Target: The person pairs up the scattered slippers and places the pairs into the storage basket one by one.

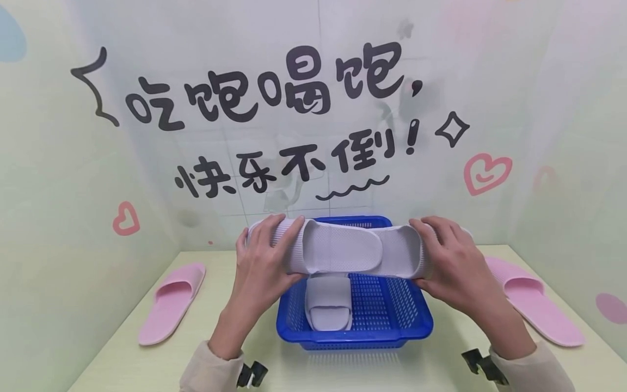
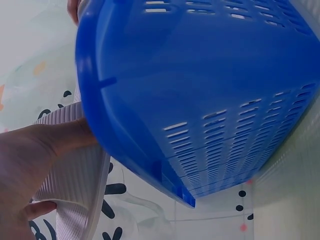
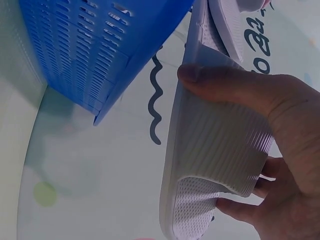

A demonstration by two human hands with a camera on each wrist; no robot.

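My left hand [image 1: 266,261] grips a pale lavender-grey slipper [image 1: 343,249] across its ribbed strap. A matching slipper [image 1: 401,250] is held by my right hand [image 1: 453,267], thumb along one edge of the strap and fingers at the other side in the right wrist view. The two lie heel to heel in a line, the left one's heel overlapping the right one's sole. Both are raised over a blue plastic basket [image 1: 355,338], hiding part of its far end. Inside the basket, toward the left, sits another pale grey slipper [image 1: 329,305].
One pink slipper [image 1: 173,305] lies on the pale table [image 1: 122,354] at the left. Another pink slipper [image 1: 539,307] is at the right, partly behind my right forearm. A white wall [image 1: 294,32] with large black lettering stands behind, and side walls enclose the table.
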